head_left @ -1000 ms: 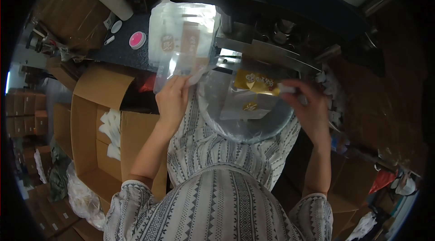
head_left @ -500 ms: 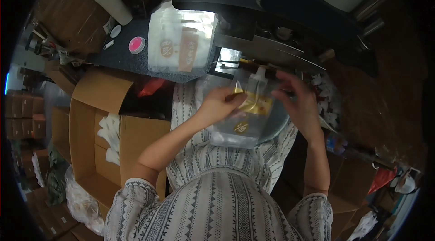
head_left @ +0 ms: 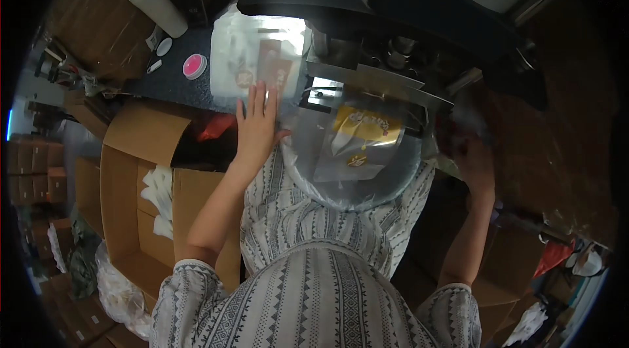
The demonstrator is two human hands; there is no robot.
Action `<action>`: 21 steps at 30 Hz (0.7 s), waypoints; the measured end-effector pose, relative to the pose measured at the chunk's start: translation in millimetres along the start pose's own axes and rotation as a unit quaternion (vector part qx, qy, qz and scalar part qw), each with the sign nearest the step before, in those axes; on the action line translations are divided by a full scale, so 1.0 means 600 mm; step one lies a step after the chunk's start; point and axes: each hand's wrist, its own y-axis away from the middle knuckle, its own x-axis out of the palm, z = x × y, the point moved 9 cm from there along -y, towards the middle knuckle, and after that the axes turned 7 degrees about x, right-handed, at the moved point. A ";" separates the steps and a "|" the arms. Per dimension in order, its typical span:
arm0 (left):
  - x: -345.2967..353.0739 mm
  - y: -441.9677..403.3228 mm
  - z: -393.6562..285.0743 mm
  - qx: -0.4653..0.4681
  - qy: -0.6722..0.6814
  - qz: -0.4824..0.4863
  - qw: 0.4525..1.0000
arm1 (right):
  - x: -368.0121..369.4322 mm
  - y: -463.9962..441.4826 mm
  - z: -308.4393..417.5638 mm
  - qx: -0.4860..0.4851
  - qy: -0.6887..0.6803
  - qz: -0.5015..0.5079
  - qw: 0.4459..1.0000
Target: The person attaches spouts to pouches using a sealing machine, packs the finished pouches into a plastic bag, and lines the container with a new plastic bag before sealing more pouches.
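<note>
My left hand [head_left: 257, 128] lies with stretched fingers on the lower edge of a stack of clear plastic pouches [head_left: 226, 53] with printed labels. Off to the right, my right hand [head_left: 474, 158] is smeared by motion in a dark area, and its fingers cannot be made out. Between the hands, a clear pouch with a yellow printed band [head_left: 367, 127] rests on a round plastic-covered surface [head_left: 354, 199] over my lap. Neither hand touches that pouch.
A dark machine [head_left: 314, 4] with metal parts stands ahead. On the left ledge are a pink-topped round container [head_left: 194, 66] and a white cylinder [head_left: 158, 7]. An open cardboard box [head_left: 134, 128] holding white pieces [head_left: 159, 194] stands at the left, with cartons beyond.
Both hands have left the yellow-banded pouch, which now lies on the round surface. My left hand has moved up-left onto the pouch stack; my right hand has moved right.
</note>
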 end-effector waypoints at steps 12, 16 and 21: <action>-0.082 0.020 0.020 -0.068 0.127 -0.048 0.988 | -0.025 0.008 0.021 0.099 -0.138 0.009 0.985; -0.130 0.019 -0.069 -0.020 0.186 -0.095 0.978 | -0.002 0.013 0.174 0.024 -0.233 0.079 0.969; -0.145 0.010 -0.095 0.014 0.210 -0.090 0.973 | -0.010 0.033 0.310 -0.257 -0.167 -0.002 0.952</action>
